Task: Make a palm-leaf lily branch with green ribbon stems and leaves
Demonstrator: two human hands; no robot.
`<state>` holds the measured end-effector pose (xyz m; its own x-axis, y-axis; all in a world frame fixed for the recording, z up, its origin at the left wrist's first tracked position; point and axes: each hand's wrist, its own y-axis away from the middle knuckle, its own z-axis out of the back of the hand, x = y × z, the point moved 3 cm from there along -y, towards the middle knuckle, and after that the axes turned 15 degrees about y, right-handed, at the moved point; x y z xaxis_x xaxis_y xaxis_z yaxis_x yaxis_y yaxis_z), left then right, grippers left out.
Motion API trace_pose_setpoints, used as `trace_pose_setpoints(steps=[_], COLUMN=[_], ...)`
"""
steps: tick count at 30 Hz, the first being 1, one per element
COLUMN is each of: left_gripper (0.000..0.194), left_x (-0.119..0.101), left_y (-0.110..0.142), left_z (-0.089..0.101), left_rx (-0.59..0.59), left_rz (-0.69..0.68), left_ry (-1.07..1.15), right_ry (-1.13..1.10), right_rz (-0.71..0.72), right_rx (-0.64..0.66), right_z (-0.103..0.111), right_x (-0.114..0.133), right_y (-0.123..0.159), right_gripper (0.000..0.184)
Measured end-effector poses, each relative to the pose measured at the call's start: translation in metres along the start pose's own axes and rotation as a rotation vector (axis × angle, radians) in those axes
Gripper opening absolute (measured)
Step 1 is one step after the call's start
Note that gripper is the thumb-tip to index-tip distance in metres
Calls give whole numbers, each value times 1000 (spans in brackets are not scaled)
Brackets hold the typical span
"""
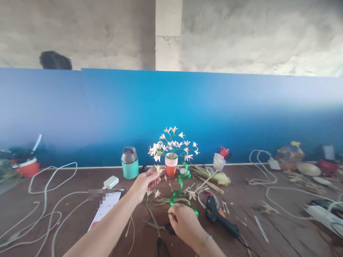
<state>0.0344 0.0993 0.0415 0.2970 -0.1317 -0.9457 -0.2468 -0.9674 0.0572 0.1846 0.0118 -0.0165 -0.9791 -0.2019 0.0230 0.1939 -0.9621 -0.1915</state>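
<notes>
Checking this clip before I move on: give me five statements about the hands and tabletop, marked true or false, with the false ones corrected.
1. The left hand holds a small pale flower. True.
2. The scissors are fully closed. False: the scissors' blades stand apart.
3. The glue gun is black and lies on the table. True.
4. The teal container stands right of the stacked paper cups. False: the teal container is to their left.
5. The curling ribbon near the right hand is green. True.
</notes>
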Motion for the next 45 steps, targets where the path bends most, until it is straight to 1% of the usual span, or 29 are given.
trace_pose_setpoints(steps=[4,8,11,13,16,19,21,24,27,29,31,33,37,40,42,44,45], left_gripper=[27,19,18,20,22,23,23,22,15,11,13,15,15,14,12,10,10], left_x=[22,44,52,54,58,65,69,70,69,70,71,74,78,79,80,81,81], left_y=[24,44,54,57,59,60,62,66,67,66,65,64,63,62,60,58,57], left_z=[5,7,4,4,6,9,12,13,12,12,12,13,12,10,10,9,9], left_rx=[1,-19,-24,-55,-113,-121,-132,-166,-177,-190,-204,-194,-126,-114,-114,-111,-107], left_rz=[41,46,-13,-72,-162,-258,-327,-420,-457,-471,-484,-484,-462,-453,-449,-446,-442], left_ry=[31,46,23,-23,-96,-162,-227,-360,-520,-646,-755,-816,-836,-843,-844,-838,-833], right_ry=[-25,-78,-132,-158,-149,-109,-82,26,187,273,336,367,384,370,362,313,232], right_rz=[9,23,42,57,58,7,-41,-169,-365,-423,-410,-378,-325,-299,-305,-340,-368], right_rx=[-30,-69,-80,-96,-130,-164,-205,-248,-216,-165,-109,-75,-61,-73,-88,-142,-194], right_z=[5,11,13,15,19,24,29,36,40,41,40,38,36,39,41,45,47], right_x=[1,2,5,6,6,1,-7,-27,-52,-64,-71,-74,-77,-78,-79,-81,-81], right_y=[0,0,2,3,4,3,1,-1,-5,-9,-15,-20,-26,-25,-23,-20,-18], right_gripper=[21,23,23,23,21,20,20,21,19,19,21,21,21,20,21,23,23])
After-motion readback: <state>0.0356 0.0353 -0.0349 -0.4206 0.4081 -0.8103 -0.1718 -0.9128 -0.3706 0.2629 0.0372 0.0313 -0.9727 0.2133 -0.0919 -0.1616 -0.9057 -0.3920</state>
